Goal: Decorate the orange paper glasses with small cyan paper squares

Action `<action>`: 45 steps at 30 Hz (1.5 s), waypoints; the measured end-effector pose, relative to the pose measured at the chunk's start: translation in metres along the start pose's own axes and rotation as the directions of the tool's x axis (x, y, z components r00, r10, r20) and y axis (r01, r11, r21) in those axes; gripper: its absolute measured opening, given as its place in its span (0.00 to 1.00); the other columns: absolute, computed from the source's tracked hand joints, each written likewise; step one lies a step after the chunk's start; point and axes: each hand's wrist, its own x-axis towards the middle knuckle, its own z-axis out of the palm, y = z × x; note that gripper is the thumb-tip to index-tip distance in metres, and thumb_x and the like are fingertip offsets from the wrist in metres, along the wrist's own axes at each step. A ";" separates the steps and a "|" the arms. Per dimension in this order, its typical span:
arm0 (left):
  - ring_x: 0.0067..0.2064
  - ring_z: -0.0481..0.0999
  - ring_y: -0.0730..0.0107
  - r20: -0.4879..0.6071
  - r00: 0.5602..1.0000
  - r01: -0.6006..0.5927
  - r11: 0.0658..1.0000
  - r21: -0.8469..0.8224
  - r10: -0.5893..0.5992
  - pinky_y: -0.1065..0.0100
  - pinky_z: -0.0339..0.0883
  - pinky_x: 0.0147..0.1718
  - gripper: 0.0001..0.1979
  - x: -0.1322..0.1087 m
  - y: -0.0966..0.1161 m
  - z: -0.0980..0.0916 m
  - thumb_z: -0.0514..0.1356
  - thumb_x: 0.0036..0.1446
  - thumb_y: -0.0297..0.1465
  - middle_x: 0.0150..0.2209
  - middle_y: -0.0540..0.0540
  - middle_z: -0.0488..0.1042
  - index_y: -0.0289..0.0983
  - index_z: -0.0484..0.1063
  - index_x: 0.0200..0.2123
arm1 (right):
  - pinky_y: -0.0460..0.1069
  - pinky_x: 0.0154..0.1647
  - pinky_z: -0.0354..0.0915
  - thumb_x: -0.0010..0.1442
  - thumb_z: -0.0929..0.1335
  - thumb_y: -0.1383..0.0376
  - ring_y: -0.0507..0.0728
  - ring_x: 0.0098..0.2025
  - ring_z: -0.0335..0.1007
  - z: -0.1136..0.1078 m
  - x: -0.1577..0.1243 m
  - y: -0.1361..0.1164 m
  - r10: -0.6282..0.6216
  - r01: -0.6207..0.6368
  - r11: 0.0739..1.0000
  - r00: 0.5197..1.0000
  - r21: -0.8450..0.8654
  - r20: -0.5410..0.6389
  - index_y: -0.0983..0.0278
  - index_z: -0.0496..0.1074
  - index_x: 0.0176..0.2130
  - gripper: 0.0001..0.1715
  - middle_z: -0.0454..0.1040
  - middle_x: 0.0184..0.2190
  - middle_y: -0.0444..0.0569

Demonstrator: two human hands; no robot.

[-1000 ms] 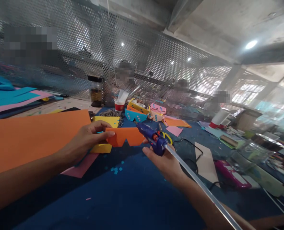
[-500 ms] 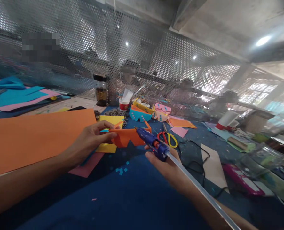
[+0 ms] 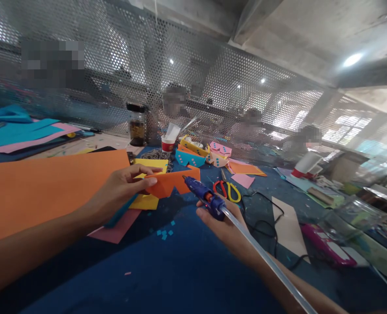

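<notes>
Between thumb and fingers, my left hand (image 3: 133,181) pinches the left end of orange paper glasses (image 3: 165,183), which have a notch cut in the lower edge. My right hand (image 3: 221,218) is wrapped round a blue glue gun (image 3: 205,196). A long clear glue stick (image 3: 259,250) sticks out of its back end. The gun's nozzle points at the right part of the orange glasses; whether it touches them I cannot tell. Small blue paper squares (image 3: 164,233) lie on the dark blue table (image 3: 167,279) below the hands.
Finished-looking blue paper glasses (image 3: 190,159) stand at the back among yellow and pink ones. Scissors (image 3: 226,190) and a black cord (image 3: 262,218) lie right of the glue gun. Large orange paper (image 3: 49,192) covers the left. A lidded jar (image 3: 137,124) stands by the mesh partition.
The orange glasses have turned in my left hand, their front now facing me more flatly and the right side arm less visible. The glue gun stays close to their right part.
</notes>
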 end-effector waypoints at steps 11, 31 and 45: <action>0.40 0.83 0.62 0.061 0.998 -0.019 0.999 -0.038 0.022 0.65 0.79 0.36 0.13 0.003 -0.010 -0.004 0.69 0.57 0.41 0.52 0.44 0.81 0.40 0.75 0.41 | 0.44 0.26 0.56 0.57 0.74 0.50 0.49 0.26 0.57 0.000 0.003 0.008 0.019 -0.020 1.000 0.998 0.009 0.060 0.64 0.72 0.34 0.20 0.65 0.25 0.41; 0.41 0.84 0.63 0.056 0.998 -0.008 0.996 -0.086 0.012 0.66 0.80 0.37 0.14 0.002 -0.007 -0.003 0.70 0.57 0.40 0.57 0.43 0.79 0.41 0.76 0.43 | 0.46 0.26 0.54 0.57 0.74 0.50 0.50 0.27 0.56 -0.001 0.002 0.012 0.006 -0.004 1.000 0.997 -0.023 0.072 0.63 0.71 0.34 0.20 0.65 0.25 0.41; 0.39 0.84 0.64 0.024 1.000 0.000 0.997 -0.071 0.001 0.67 0.79 0.35 0.14 0.003 -0.003 -0.001 0.71 0.55 0.42 0.56 0.44 0.80 0.41 0.77 0.41 | 0.45 0.27 0.55 0.57 0.74 0.50 0.50 0.28 0.57 -0.003 0.003 0.012 -0.002 0.007 0.999 0.996 -0.053 0.093 0.64 0.72 0.35 0.20 0.66 0.26 0.41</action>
